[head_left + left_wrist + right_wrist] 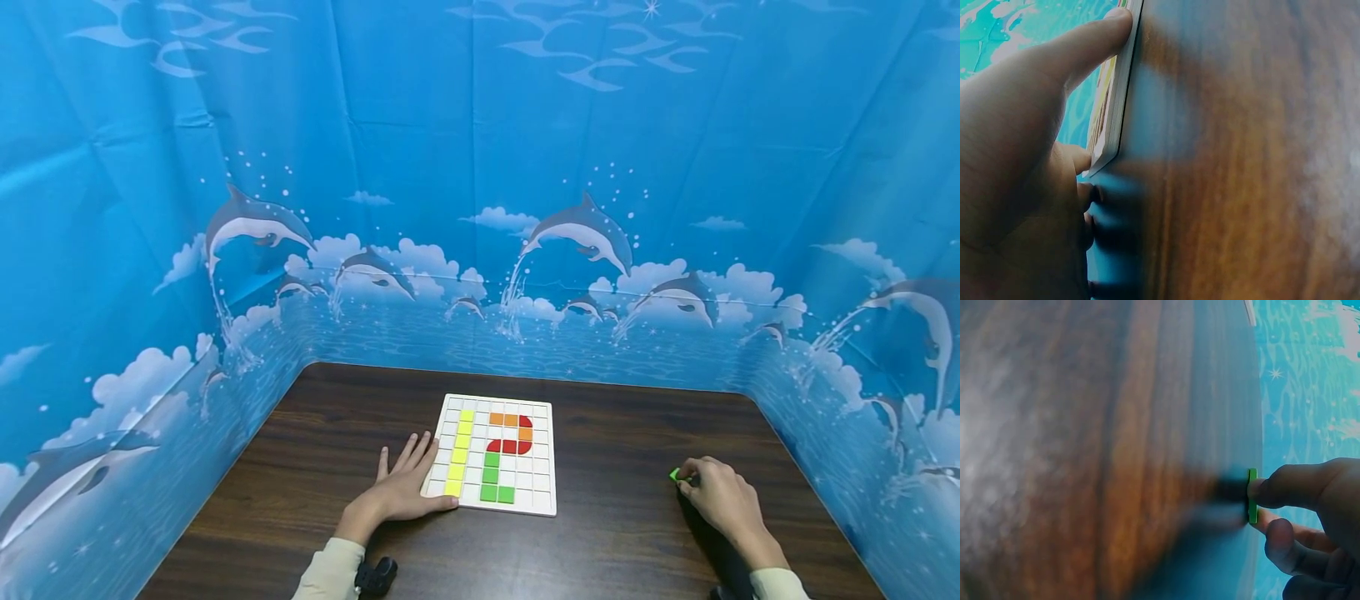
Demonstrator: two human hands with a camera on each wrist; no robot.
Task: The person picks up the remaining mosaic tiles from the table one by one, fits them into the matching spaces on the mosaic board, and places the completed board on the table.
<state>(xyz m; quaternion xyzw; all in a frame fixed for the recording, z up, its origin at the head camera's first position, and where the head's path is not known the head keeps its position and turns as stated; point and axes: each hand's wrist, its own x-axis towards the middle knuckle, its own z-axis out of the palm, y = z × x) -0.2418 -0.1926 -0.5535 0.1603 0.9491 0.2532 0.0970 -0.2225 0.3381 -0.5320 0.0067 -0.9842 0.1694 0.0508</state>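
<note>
A white grid board (540,483) lies on the table, bearing a column of yellow square tiles (460,455), orange tiles (498,419), red rounded tiles (508,447) and green square tiles (490,476). My left hand (405,487) rests with spread fingers along the board's left edge, its thumb at the near corner. In the left wrist view the thumb of that hand (1029,81) touches the board's rim (1124,81). Off to the right, my right hand (723,498) pinches a thin green tile (1252,495) between thumb and fingers, just over or on the tabletop; which one I cannot tell.
The dark wood table (615,533) reaches back to a blue dolphin-print curtain (472,333) that encloses its back and both sides. Bare tabletop lies between the board and my right hand. A black strap or device (377,575) sits at my left wrist.
</note>
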